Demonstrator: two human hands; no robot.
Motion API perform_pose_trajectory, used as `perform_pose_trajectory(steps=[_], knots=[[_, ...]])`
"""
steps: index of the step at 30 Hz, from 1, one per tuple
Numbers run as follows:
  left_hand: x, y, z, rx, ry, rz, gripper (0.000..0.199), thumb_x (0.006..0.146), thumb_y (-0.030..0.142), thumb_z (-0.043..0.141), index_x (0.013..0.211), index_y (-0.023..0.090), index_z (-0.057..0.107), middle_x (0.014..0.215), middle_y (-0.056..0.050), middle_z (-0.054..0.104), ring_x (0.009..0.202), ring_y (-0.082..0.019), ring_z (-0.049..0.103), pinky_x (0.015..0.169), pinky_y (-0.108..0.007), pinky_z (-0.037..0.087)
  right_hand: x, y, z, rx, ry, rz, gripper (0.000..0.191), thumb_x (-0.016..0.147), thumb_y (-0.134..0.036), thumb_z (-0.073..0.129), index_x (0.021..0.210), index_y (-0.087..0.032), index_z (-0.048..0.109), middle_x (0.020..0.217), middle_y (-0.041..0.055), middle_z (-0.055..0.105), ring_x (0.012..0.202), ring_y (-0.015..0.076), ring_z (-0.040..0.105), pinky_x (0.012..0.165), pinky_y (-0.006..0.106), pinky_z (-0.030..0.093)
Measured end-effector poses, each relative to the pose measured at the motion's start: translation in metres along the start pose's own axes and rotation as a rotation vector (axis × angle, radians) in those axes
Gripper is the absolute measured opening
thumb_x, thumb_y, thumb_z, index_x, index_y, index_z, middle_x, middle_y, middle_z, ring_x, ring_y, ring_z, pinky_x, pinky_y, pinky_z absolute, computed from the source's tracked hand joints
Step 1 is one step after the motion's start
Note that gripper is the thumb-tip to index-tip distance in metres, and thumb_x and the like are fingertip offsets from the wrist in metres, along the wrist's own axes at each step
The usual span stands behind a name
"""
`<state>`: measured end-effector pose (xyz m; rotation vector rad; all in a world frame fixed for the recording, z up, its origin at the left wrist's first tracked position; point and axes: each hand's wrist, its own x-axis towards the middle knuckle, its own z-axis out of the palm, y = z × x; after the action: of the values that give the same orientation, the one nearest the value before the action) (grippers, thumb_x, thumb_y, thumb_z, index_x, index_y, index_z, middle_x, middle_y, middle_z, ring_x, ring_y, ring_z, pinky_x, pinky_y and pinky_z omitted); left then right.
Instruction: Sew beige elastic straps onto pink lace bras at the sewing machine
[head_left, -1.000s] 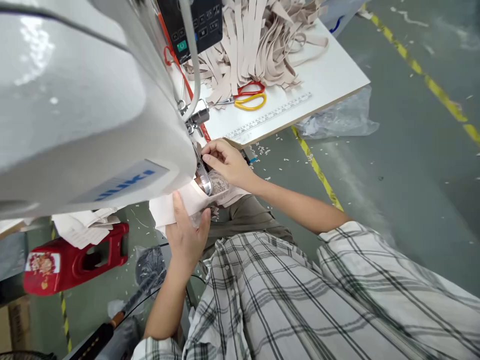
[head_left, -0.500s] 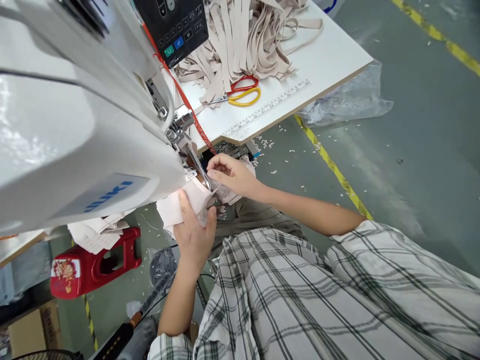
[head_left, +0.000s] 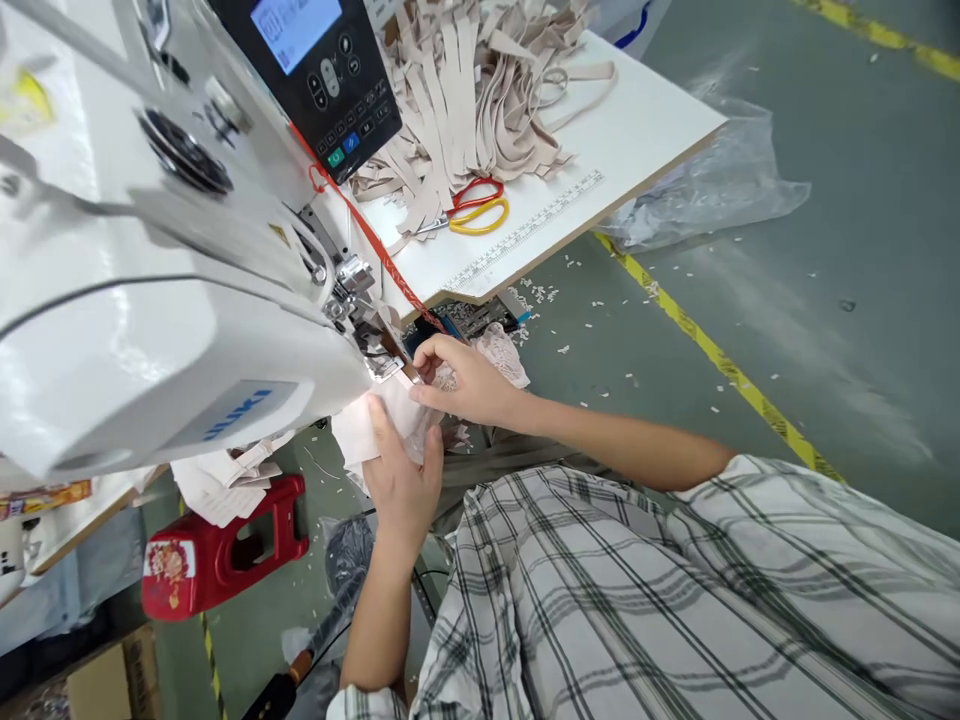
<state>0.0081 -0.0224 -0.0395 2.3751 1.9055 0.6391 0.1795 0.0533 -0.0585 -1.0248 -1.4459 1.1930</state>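
Pale pink fabric (head_left: 356,432) lies under the presser foot (head_left: 386,368) of a white JUKI sewing machine (head_left: 142,370). My left hand (head_left: 403,490) rests on it from the near side, index finger stretched over the cloth and thumb spread away. At the fabric's right edge, by the foot, is my right hand (head_left: 469,380). Its fingers are curled in and its thumb meets the cloth edge; the exact grip is partly hidden. Pink lace (head_left: 502,352) hangs behind the right hand. A red printed tape (head_left: 390,265) runs down past the machine head.
Beige fabric strips (head_left: 480,100) are heaped on the white table (head_left: 637,120), beside scissors (head_left: 480,215) with red and yellow handles and a printed ruler (head_left: 525,230). A control panel (head_left: 322,80) stands over the machine. A red plastic stool (head_left: 225,550) is on the floor at left.
The view has shifted, so the machine and table sit differently. My right thumb has come down to the fabric edge. The shiny metal bar beside the presser foot no longer shows as before.
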Motion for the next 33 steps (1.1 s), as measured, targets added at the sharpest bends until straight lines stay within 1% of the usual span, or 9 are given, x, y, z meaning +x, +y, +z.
perform_pose_trajectory(steps=[4, 9, 12, 17, 23, 26, 29, 31, 33], knots=[[-0.001, 0.005, 0.003, -0.006, -0.010, 0.003, 0.087, 0.094, 0.045, 0.059, 0.160, 0.008, 0.016, 0.149, -0.031, 0.046, 0.136, -0.040, 0.052, 0.101, -0.050, 0.053, -0.005, -0.007, 0.002, -0.054, 0.007, 0.032, 0.034, 0.080, -0.040, 0.072, 0.101, -0.020, 0.057, 0.097, 0.0030, 0.062, 0.087, 0.0174, 0.060, 0.080, 0.033, 0.048], [-0.019, 0.032, 0.011, -0.023, 0.008, 0.092, 0.092, 0.094, 0.041, 0.062, 0.161, 0.008, 0.008, 0.151, -0.032, 0.044, 0.137, -0.038, 0.051, 0.100, -0.044, 0.055, -0.029, -0.010, -0.005, 0.115, -0.051, 0.186, 0.026, 0.088, -0.037, 0.063, 0.106, -0.018, 0.063, 0.097, 0.0039, 0.067, 0.085, 0.0168, 0.061, 0.079, 0.031, 0.049], [-0.032, 0.046, 0.015, -0.035, -0.019, 0.116, 0.096, 0.094, 0.040, 0.063, 0.161, 0.009, 0.003, 0.154, -0.031, 0.040, 0.142, -0.038, 0.044, 0.105, -0.047, 0.051, -0.043, -0.011, -0.014, 0.170, -0.044, 0.221, 0.024, 0.091, -0.037, 0.060, 0.101, -0.017, 0.069, 0.095, 0.0038, 0.068, 0.086, 0.0167, 0.060, 0.080, 0.030, 0.047], [-0.039, 0.057, 0.015, -0.081, -0.055, 0.115, 0.094, 0.094, 0.041, 0.062, 0.162, 0.010, 0.003, 0.156, -0.029, 0.037, 0.146, -0.037, 0.040, 0.107, -0.046, 0.050, -0.055, -0.016, -0.029, 0.225, -0.062, 0.276, 0.027, 0.090, -0.040, 0.064, 0.101, -0.017, 0.072, 0.097, 0.0038, 0.069, 0.088, 0.0172, 0.061, 0.080, 0.029, 0.048], [-0.040, 0.064, 0.015, -0.132, -0.049, 0.129, 0.092, 0.093, 0.038, 0.063, 0.161, 0.009, 0.009, 0.155, -0.030, 0.038, 0.147, -0.039, 0.037, 0.108, -0.049, 0.049, -0.060, -0.017, -0.035, 0.322, -0.084, 0.313, 0.029, 0.088, -0.042, 0.067, 0.103, -0.018, 0.074, 0.097, 0.0036, 0.071, 0.087, 0.0173, 0.063, 0.078, 0.029, 0.050], [-0.039, 0.065, 0.012, -0.209, -0.175, 0.064, 0.089, 0.094, 0.040, 0.060, 0.160, 0.006, 0.010, 0.143, -0.032, 0.052, 0.129, -0.039, 0.058, 0.091, -0.045, 0.058, -0.061, -0.020, -0.036, 0.302, -0.072, 0.327, 0.030, 0.087, -0.042, 0.068, 0.100, -0.016, 0.074, 0.095, 0.0039, 0.071, 0.085, 0.0166, 0.063, 0.075, 0.027, 0.050], [-0.039, 0.058, 0.005, -0.366, -0.387, -0.041, 0.087, 0.094, 0.041, 0.059, 0.159, 0.008, 0.011, 0.119, -0.023, 0.071, 0.097, -0.030, 0.074, 0.065, -0.034, 0.059, -0.061, -0.024, -0.038, 0.272, -0.057, 0.353, 0.033, 0.085, -0.045, 0.069, 0.096, -0.015, 0.074, 0.091, 0.0044, 0.071, 0.081, 0.0158, 0.061, 0.069, 0.025, 0.048], [-0.037, 0.050, -0.002, -0.464, -0.460, -0.087, 0.073, 0.095, 0.039, 0.058, 0.156, 0.014, 0.025, 0.100, -0.011, 0.077, 0.080, -0.023, 0.075, 0.058, -0.028, 0.056, -0.061, -0.026, -0.040, 0.235, -0.056, 0.357, 0.033, 0.084, -0.045, 0.068, 0.094, -0.014, 0.073, 0.087, 0.0037, 0.070, 0.077, 0.0145, 0.060, 0.066, 0.025, 0.047], [-0.034, 0.041, -0.010, -0.495, -0.394, -0.101, 0.051, 0.096, 0.036, 0.057, 0.143, 0.019, 0.048, 0.083, -0.002, 0.077, 0.071, -0.018, 0.073, 0.059, -0.026, 0.055, -0.061, -0.025, -0.042, 0.151, -0.070, 0.341, 0.030, 0.084, -0.044, 0.068, 0.090, -0.014, 0.073, 0.082, 0.0022, 0.068, 0.074, 0.0133, 0.058, 0.065, 0.024, 0.045]])
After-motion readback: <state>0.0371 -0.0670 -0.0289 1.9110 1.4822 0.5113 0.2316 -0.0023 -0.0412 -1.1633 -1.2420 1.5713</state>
